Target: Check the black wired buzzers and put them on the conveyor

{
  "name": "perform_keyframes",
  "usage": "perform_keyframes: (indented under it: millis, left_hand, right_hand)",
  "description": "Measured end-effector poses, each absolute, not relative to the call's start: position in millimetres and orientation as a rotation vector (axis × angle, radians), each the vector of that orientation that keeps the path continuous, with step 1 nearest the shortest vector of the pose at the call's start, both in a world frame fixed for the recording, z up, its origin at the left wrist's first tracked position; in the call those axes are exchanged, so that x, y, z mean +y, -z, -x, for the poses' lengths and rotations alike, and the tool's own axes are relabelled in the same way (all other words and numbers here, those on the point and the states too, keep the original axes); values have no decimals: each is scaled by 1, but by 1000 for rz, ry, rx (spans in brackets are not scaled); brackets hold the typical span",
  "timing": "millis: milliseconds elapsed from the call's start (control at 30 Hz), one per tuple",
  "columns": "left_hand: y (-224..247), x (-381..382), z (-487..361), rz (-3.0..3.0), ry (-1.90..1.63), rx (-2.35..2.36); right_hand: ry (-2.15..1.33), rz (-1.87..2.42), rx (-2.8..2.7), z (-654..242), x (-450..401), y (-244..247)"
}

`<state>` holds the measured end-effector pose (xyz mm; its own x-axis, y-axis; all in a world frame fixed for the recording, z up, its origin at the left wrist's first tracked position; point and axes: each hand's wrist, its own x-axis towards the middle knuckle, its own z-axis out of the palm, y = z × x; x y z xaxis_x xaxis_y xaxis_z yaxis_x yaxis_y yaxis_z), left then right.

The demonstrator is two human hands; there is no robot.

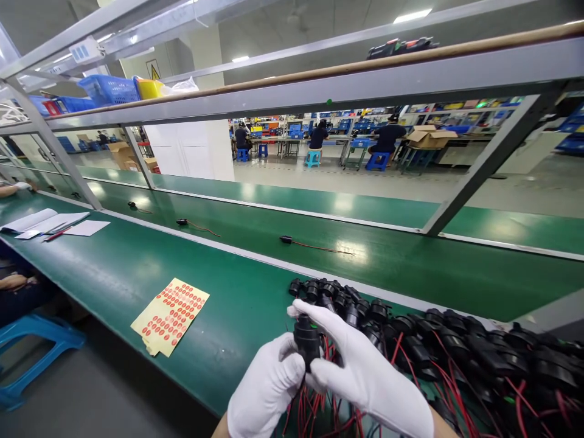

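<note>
- A black, cylindrical plastic part w/ a small green spot [306, 342] is being held roughly upright, just above the near edge of the green-topped workbench [228, 304].
- Its lower portion is being gripped by the white-gloved L hand [267, 383], fingers & thumb closed round it.
- Its top & R side are being covered by the white-gloved R hand [360, 365]: fingers arched over, thumb near the lower end; whether the part is being clasped by this hand too cannot be told.
- R of & behind the hands, bench space is being taken up by a dense heap of similar black plastic parts [420, 348]; thin red & black wires [314, 404] are being trailed from it, some beneath the hands.
- L of the hands, well apart, a pale-yellow paper sheet w/ rows of red oval stickers [157, 304] is being supported flat; gaps are being shown in the rows.
- Beyond the bench's pale edge strip, three black parts w/ thin wire tails [286, 239] are being carried, spaced apart, on a long green belt [246, 228].
- At far L, white papers [89, 228] are being borne by the bench; below, a blue plastic stool [31, 353] is being partly cut off by the frame.
</note>
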<state>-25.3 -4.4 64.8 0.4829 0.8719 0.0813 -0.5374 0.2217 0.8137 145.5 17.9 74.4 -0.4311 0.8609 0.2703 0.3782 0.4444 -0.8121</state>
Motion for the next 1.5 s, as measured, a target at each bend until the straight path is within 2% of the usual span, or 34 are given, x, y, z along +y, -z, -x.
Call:
perform_keyframes:
  millis: [133,233,400,500,633,733,933,1033,1133,1267,1400,1500]
  left_hand:
    - [-62,-6,23,-715,-971,407]
    - [-60,-4,25,-855,-993,501]
    - [-50,-1,30,-1260,-1130,895]
    - [-47,-1,33,-1428,-1176,850]
    - [-50,-1,37,-1546,-1184,746]
    - [-52,-3,34,-1613,-1230,786]
    - [-45,-12,19,-1918,-1596,1039]
    - [-42,-15,18,-1913,-1550,1138]
    - [-44,-14,20,-1573,-1341,1119]
    - [-44,-14,15,-1005,-998,721]
    - [-31,-17,2,-420,-929,417]
    - [-23,-18,-1,-284,-877,357]
  right_hand:
    - [-966,1010,-1940,-157,21,-66]
    - [-926,979,-1931,-163,22,-59]
    - [-552,853,-2050,-160,16,-58]
    - [-382,776,-2059,-153,9,-63]
    - [-352,779,-2031,-147,3,-69]
    - [-508,776,-1947,-147,4,-65]
    - [-1230,854,-1559,-145,8,-41]
    - [-1383,778,-1456,-143,7,-41]
    - [-1431,796,-1469,-141,5,-46]
    - [-1696,774,-1376,-137,0,-48]
    - [-1774,857,-1297,-133,-9,-50]
    - [-1783,877,-1314,-135,-12,-58]
